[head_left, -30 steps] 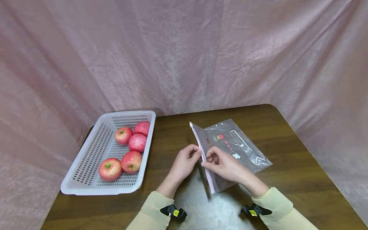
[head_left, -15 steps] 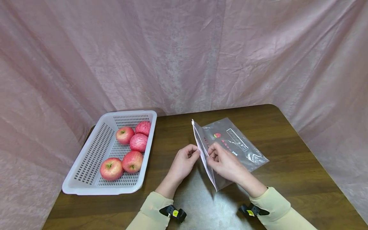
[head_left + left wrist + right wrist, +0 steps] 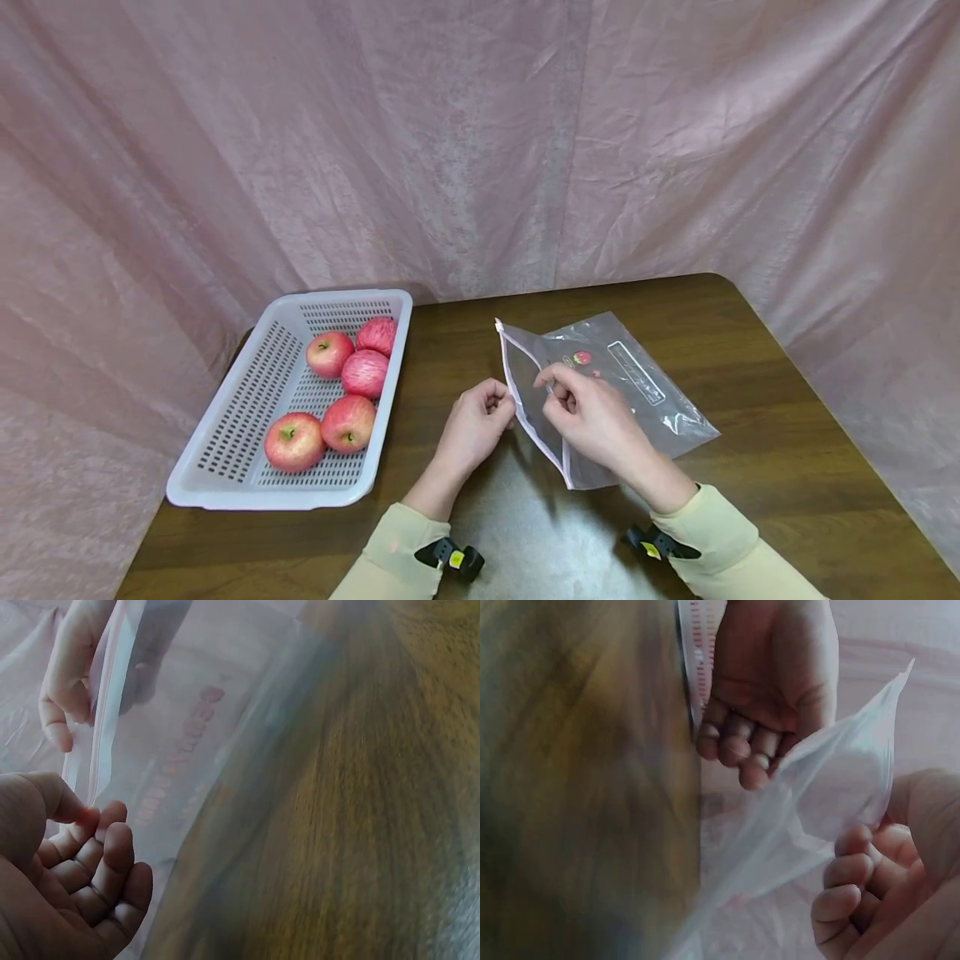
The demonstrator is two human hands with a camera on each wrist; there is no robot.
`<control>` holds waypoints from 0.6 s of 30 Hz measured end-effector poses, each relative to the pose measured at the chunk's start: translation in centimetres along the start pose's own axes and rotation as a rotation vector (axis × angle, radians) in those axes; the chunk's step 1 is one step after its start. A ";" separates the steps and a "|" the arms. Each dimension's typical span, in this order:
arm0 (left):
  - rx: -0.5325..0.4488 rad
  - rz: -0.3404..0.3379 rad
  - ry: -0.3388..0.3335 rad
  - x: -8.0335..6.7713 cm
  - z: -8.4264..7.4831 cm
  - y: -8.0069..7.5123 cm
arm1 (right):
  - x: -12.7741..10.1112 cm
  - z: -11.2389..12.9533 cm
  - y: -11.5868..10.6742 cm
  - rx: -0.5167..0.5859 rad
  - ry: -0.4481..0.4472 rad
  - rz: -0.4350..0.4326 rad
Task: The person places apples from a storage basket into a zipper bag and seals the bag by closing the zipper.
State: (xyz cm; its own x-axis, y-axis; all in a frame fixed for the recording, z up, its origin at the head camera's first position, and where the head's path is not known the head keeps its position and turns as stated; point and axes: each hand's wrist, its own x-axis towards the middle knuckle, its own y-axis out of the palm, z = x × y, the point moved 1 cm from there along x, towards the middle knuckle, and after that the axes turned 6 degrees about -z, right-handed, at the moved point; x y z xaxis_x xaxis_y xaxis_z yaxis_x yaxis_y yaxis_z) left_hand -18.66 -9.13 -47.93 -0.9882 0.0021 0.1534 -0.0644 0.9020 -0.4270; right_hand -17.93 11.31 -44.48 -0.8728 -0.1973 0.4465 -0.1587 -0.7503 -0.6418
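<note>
No wording can be read: the clear zip bag (image 3: pixel 622 383) carries a small red fruit picture, a row of red marks and a white outlined box, all too small to make out.

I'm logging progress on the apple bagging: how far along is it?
Early stage. Done: the zip bag lies on the table with its mouth parted. In hand: the left hand and right hand each pinch one lip. Left: all five apples sit in the basket; the bag looks empty.

Count: five apples (image 3: pixel 348 422) in one basket (image 3: pixel 225 442); one bag (image 3: pixel 645 392); one table (image 3: pixel 787 467); two hands (image 3: pixel 472 425).
</note>
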 end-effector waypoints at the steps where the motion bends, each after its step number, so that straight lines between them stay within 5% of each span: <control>1: 0.007 0.001 0.000 0.0 0.0 -0.1 | 0.1 0.0 -0.1 -0.017 -0.013 0.003; 10: 0.078 0.054 0.058 -0.1 0.0 -0.7 | 0.8 -0.9 -1.1 -0.160 -0.240 0.122; 18: 0.087 0.050 0.049 0.2 0.1 -1.2 | 1.5 -2.0 -2.4 -0.132 -0.448 0.148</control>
State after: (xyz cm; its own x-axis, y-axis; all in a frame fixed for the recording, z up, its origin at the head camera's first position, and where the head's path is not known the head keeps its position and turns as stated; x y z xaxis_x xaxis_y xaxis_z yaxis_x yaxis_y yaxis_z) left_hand -18.77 -10.24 -47.47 -0.9826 0.0691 0.1725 -0.0292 0.8594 -0.5105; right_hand -19.74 14.02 -43.52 -0.6108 -0.5692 0.5504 -0.1305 -0.6133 -0.7790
